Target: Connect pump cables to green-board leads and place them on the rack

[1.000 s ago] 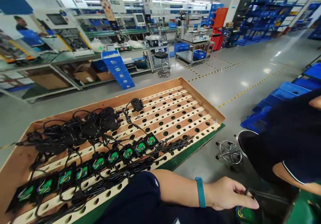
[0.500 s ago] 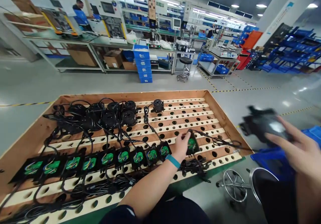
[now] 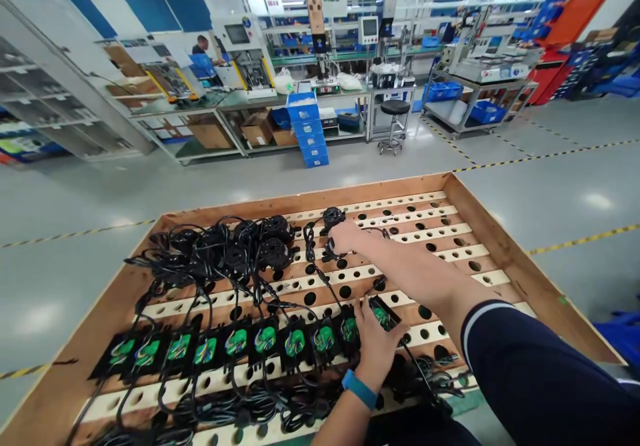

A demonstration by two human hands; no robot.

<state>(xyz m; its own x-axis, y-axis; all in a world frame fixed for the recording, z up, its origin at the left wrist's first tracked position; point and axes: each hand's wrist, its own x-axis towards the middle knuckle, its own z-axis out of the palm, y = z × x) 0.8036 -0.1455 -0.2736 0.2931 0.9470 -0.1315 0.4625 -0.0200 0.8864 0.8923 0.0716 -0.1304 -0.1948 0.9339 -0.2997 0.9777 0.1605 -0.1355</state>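
My left hand (image 3: 376,343), with a teal band on its wrist, grips a small open black box with a green inside and thin wires (image 3: 384,314), tilted at the right end of a row of similar boxes (image 3: 265,339). My right hand (image 3: 346,238) reaches over to the far part of the wooden tray and holds a black round motor-like unit (image 3: 330,251), mostly hidden by the fingers. Just behind it lies another round black unit (image 3: 333,217). A cable runs behind my right forearm toward the box in my left hand.
A shallow wooden tray (image 3: 493,259) with perforated slats surrounds the parts. Several black round units with tangled cables (image 3: 275,254) fill its back left; coiled cables (image 3: 240,403) lie along the front. Beyond stand stacked blue crates (image 3: 309,133), a stool (image 3: 395,107) and workbenches.
My right hand has carried the black round unit from outside the tray's right side to its far middle. My left hand has tilted the black box beside the row. The view has turned left.
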